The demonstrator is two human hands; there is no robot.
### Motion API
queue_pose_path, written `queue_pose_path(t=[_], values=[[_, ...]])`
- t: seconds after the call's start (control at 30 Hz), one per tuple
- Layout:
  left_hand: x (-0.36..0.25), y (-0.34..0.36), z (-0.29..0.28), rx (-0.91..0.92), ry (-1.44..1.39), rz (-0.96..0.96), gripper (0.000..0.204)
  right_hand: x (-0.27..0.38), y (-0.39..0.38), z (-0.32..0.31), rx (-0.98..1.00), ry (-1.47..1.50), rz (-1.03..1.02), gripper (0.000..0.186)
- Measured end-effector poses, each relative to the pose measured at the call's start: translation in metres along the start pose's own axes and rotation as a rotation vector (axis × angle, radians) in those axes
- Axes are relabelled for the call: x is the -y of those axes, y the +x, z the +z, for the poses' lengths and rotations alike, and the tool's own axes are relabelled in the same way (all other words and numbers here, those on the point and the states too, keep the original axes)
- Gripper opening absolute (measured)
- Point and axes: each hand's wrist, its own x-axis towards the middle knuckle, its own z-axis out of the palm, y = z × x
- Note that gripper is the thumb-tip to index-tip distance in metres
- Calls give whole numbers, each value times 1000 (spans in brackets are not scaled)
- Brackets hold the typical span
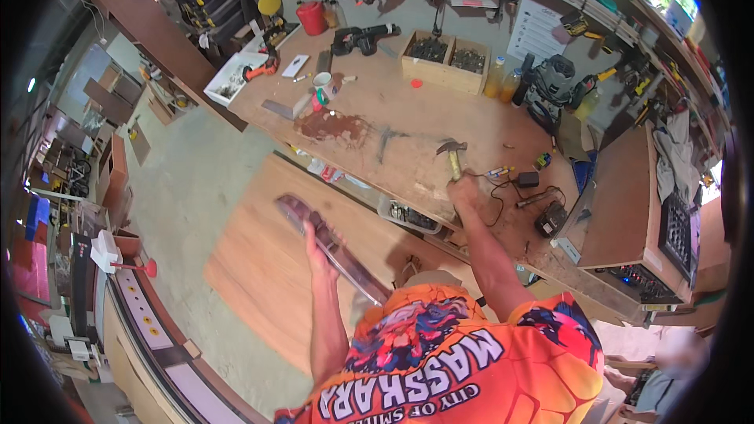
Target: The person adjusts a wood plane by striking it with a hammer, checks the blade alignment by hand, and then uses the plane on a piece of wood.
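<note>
My left hand [318, 245] is closed around a long, dark, glossy piece [349, 265]. It slants from a rounded far end down toward my body, and I cannot make out exactly what it is. Beneath it lies a broad light-brown wooden board [259, 267]. Reaching over the workbench, my right hand [463, 187] grips a claw hammer [453, 159] by its yellowish handle. The hammer's head points away from me, above the worn bench top [424, 122]. The two hands are well apart.
On the bench are a wooden box of small hardware [448, 59], a cordless tool [365, 38], a white tray [232, 78], a mug [323, 82] and a black charger [551, 220]. A wooden cabinet [613, 196] stands at right. Another person [667, 377] is at lower right.
</note>
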Motion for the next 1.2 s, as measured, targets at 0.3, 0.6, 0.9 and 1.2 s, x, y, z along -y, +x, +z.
queue_pose_path(t=[0.3,0.6,0.9,1.2], values=[[-9,147,123,453,97,-272,72,-8,14,-80,-100,78,-65,31],[-14,272,201,721,138,-528,81,174,-62,-155,-46,637,-303,29],[-36,335,235,856,322,-696,73,307,-43,-163,-137,319,-463,41],[-43,370,254,934,363,-833,75,341,-28,-160,-194,108,-519,45]])
